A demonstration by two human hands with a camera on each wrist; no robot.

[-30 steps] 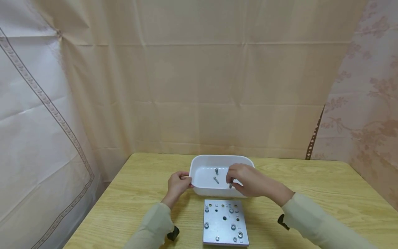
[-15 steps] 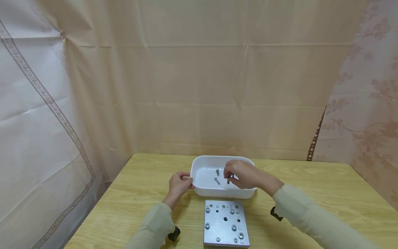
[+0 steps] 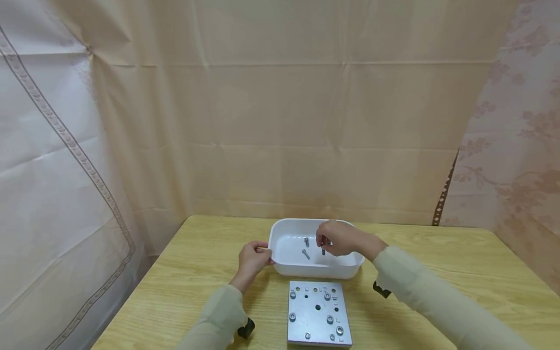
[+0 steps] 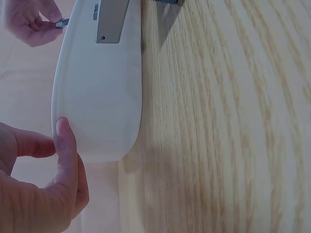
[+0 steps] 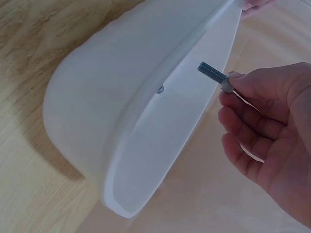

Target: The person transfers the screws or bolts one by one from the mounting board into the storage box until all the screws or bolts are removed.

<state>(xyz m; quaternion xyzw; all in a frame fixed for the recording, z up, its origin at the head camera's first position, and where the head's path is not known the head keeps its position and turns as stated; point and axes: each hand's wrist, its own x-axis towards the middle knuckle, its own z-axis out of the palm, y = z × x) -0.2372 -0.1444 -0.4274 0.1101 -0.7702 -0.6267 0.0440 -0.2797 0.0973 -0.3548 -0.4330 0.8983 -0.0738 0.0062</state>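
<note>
My right hand [image 3: 343, 237] is over the white plastic tray [image 3: 315, 271], pinching a socket-head bolt [image 5: 214, 73] by its head between thumb and index finger. In the right wrist view the bolt's threaded shank points away from the fingertips. At the tray's left end, my left hand [image 3: 253, 260] grips the rim, with the thumb [image 4: 64, 138] along the outer wall. Two loose bolts lie on the tray floor, an upper bolt [image 3: 307, 241] and a lower bolt [image 3: 306, 253]. The right hand covers part of the tray's back rim.
Just in front of the tray lies a silver metal plate [image 3: 312, 321] with several bolts standing in it and several bare holes. Both rest on a wood-grain table [image 3: 210, 238]. A beige cloth [image 3: 280, 107] hangs behind the table.
My right hand has risen a little and shifted towards the back of the tray, still pinching the bolt. The left hand keeps its grip on the rim.
</note>
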